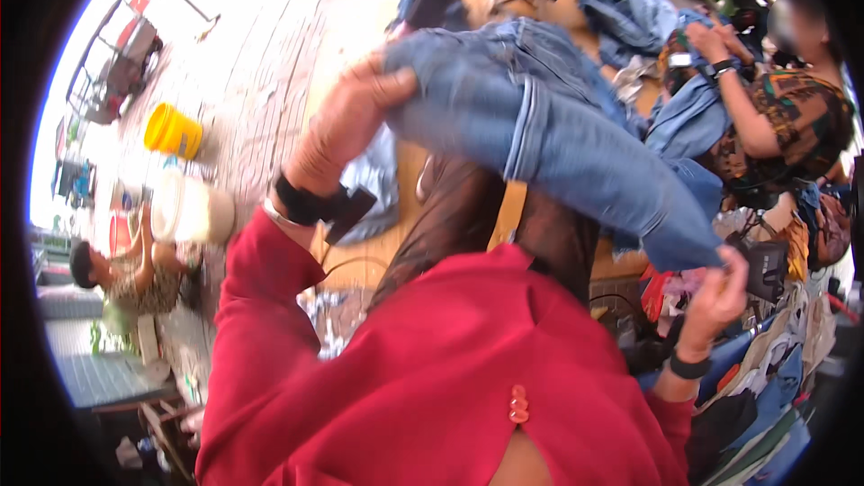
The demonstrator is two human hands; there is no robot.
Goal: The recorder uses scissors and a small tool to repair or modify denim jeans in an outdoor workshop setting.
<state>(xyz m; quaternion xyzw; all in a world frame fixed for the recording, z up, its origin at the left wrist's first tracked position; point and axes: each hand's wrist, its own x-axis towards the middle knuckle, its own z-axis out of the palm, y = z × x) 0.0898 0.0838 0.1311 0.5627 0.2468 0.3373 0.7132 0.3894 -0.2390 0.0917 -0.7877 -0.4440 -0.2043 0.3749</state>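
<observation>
A pair of blue jeans point(576, 139), partly smeared by motion, stretches across in front of me, a raised seam or fold running over it. My left hand point(337, 121), with a dark band on its wrist, has its thumb and fingers closed on the denim at the upper left end. At the lower right end, the fingertips of my right hand point(715, 301) pinch the edge of the denim. Below the jeans are my dark-trousered legs and a yellowish board point(351, 54). Paler blue denim point(373, 184) lies on the board, beside my left forearm.
On the right a co-worker point(774, 117) handles denim. Heaped clothes point(765, 378) spread along my right side, and more denim point(625, 13) lies at the far side. Left on the paving stand a yellow bucket point(173, 132) and a white bucket point(191, 207), near a crouching person point(148, 279).
</observation>
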